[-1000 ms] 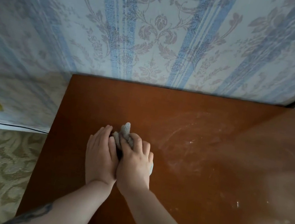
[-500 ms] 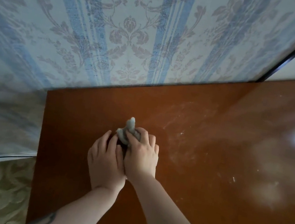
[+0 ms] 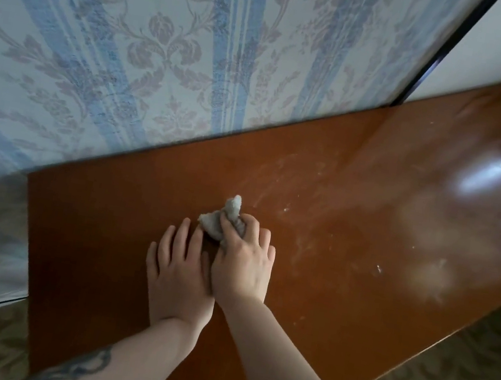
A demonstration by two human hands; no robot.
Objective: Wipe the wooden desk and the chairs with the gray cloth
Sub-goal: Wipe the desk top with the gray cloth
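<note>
Gray cloth [image 3: 225, 220], bunched, centre frame on worktop [image 3: 344, 272]; right hand [image 3: 243, 263] fingers curled round it. Left hand [image 3: 178, 269] flat, fingers straight, touching beside. Desk wiping underway; next stroke likely rightward into dusty streaks [image 3: 291, 193].

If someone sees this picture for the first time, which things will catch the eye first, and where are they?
The two hands in the middle: the right hand grips a bunched gray cloth on the wooden desk, and the left hand lies flat beside it. To their right, pale dusty smears and bright glare mark the desk. Blue-striped floral wallpaper fills the top.
</note>
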